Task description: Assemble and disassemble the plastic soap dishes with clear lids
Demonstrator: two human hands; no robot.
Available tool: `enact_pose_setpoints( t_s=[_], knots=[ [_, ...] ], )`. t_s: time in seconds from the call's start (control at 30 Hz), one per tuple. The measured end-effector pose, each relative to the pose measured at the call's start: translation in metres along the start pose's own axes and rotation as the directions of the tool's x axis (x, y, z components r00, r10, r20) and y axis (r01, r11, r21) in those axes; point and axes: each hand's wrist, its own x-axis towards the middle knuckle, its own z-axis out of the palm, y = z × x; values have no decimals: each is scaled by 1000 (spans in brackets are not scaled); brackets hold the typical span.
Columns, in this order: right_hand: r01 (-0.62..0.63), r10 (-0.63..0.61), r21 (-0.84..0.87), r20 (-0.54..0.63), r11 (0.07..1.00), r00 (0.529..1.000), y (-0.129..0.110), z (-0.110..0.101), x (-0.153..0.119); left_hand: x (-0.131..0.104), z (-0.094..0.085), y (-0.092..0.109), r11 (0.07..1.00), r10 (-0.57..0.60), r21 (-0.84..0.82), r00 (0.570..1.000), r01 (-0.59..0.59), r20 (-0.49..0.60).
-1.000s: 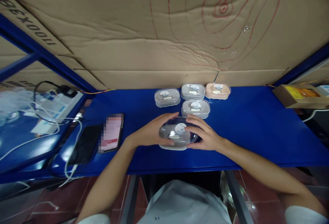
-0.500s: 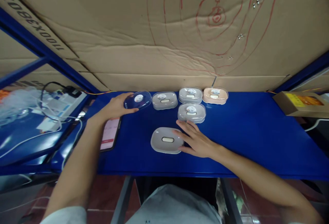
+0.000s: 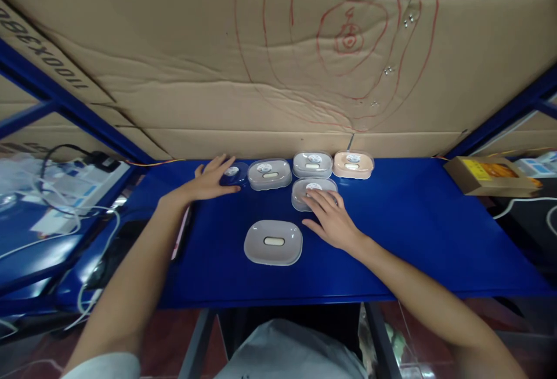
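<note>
My left hand (image 3: 212, 180) is at the far left of the blue table, fingers spread and thumb apart. It lies at the left edge of a clear lid (image 3: 239, 176) with a round white sticker, which it partly covers. My right hand (image 3: 331, 217) has its fingers over the front grey box (image 3: 298, 194) with a clear lid, its thumb stretched out to the left. In front of me lies an uncovered grey oval dish (image 3: 256, 248) with a pale oblong piece in its middle; neither hand touches it.
Two more lidded grey boxes, one at left (image 3: 270, 183) and one behind (image 3: 312, 173), and a peach one (image 3: 353, 173) stand near the cardboard wall (image 3: 195, 100). A phone (image 3: 180, 234) is partly behind my left forearm. Cables lie at left, an open carton (image 3: 483, 177) at right.
My right hand has left the uncovered grey dish and moved up onto the front lidded box. My left hand's fingers have spread and now cover more of the clear lid. The view has shifted slightly.
</note>
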Motion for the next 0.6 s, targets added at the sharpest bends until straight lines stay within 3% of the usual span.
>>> enact_pose_setpoints(
  t_s=[0.17,0.33,0.47,0.6],
  knots=[
    [-132,144,-97,124,986,982,-2,-11,7,9,22,40,996,65,71,995,-59,-78],
    [-263,300,-192,199,946,933,17,-49,-2,20,33,56,991,55,130,990,-38,-130],
    [-452,517,-295,203,842,831,63,-81,-23,24,36,61,986,47,165,990,-24,-135],
    [-635,710,-378,94,674,698,114,-95,-41,31,37,66,983,57,183,991,-33,-124]
  ],
)
